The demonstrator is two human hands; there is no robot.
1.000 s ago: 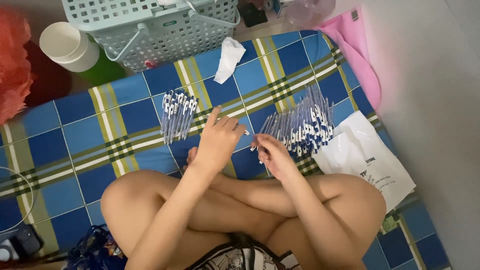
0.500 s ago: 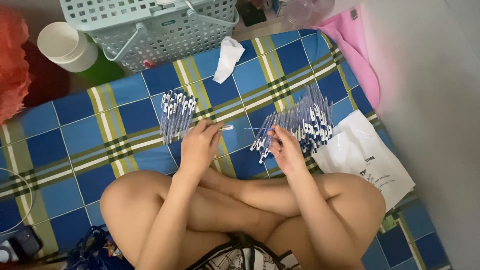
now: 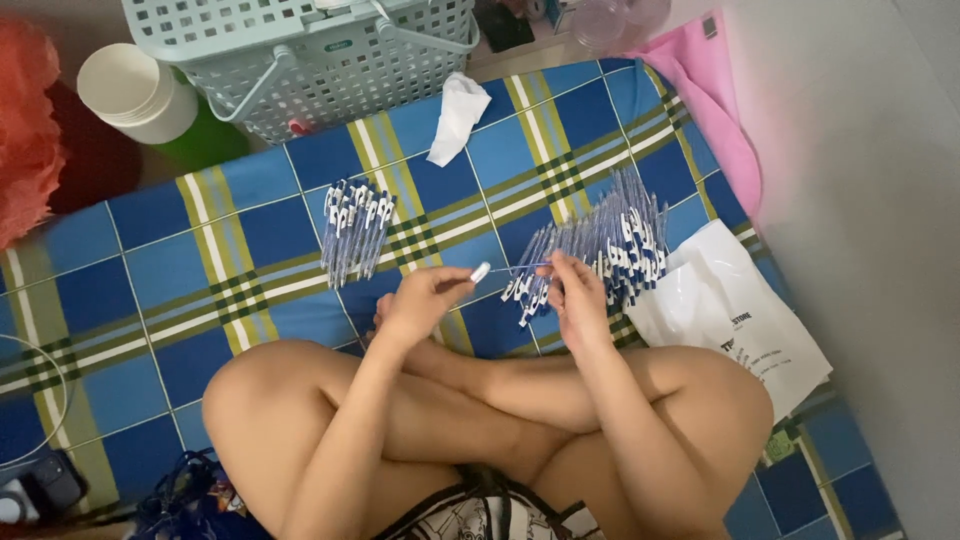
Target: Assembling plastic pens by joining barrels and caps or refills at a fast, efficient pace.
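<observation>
I sit cross-legged on a blue plaid mat (image 3: 230,230). My left hand (image 3: 420,300) pinches a small white pen part (image 3: 481,271) at its fingertips. My right hand (image 3: 578,292) holds a thin pen refill (image 3: 520,268) that points left toward that white part. Under and beside my right hand lies a large loose pile of blue-and-white pens (image 3: 610,245). A smaller, tidier bundle of the same pens (image 3: 355,228) lies on the mat to the left, above my left hand.
A pale green plastic basket (image 3: 300,55) stands at the top. A stack of white paper cups (image 3: 135,92) is at the upper left, a crumpled tissue (image 3: 455,115) near the basket, a white plastic bag (image 3: 730,310) at the right, and pink cloth (image 3: 715,100) by the wall.
Both hands have shifted slightly apart; the thin refill now stretches between them, and the white part shows at my left fingertips. The pen piles have not moved.
</observation>
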